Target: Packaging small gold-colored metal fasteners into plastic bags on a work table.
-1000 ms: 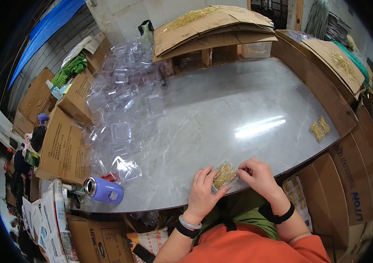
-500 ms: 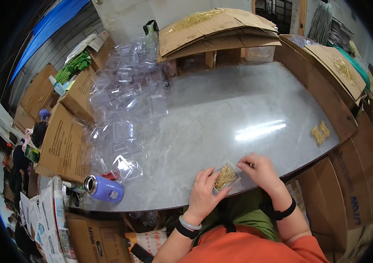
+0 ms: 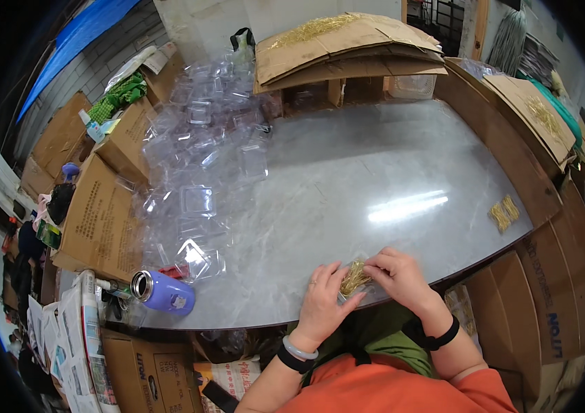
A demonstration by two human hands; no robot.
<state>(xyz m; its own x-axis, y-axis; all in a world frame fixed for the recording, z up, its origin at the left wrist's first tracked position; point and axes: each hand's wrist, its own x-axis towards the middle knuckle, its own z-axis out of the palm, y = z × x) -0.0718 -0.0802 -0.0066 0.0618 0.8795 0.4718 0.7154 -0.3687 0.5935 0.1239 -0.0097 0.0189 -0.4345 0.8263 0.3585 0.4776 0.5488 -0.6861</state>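
Observation:
Near the table's front edge, my left hand (image 3: pixel 323 292) is curled round the side of a small clear plastic box (image 3: pixel 373 294). A bundle of thin gold strands (image 3: pixel 353 277) lies in the box. From the other side, the closed fingers of my right hand (image 3: pixel 402 279) pinch the gold strands at the bundle's right edge. My fingers hide part of the box. Two tied gold bundles (image 3: pixel 504 213) lie close together near the table's right edge, apart from my hands.
Many clear plastic boxes (image 3: pixel 199 201) are heaped along the table's left side. A purple open-topped bottle (image 3: pixel 172 294) stands at the front left. Cardboard walls (image 3: pixel 100 224) border the table, and a cardboard shelf (image 3: pixel 347 51) with gold strands on top spans the back.
My right hand has moved left and down onto the gold strands, where its fingers now meet the bundle. My left hand keeps its hold on the box.

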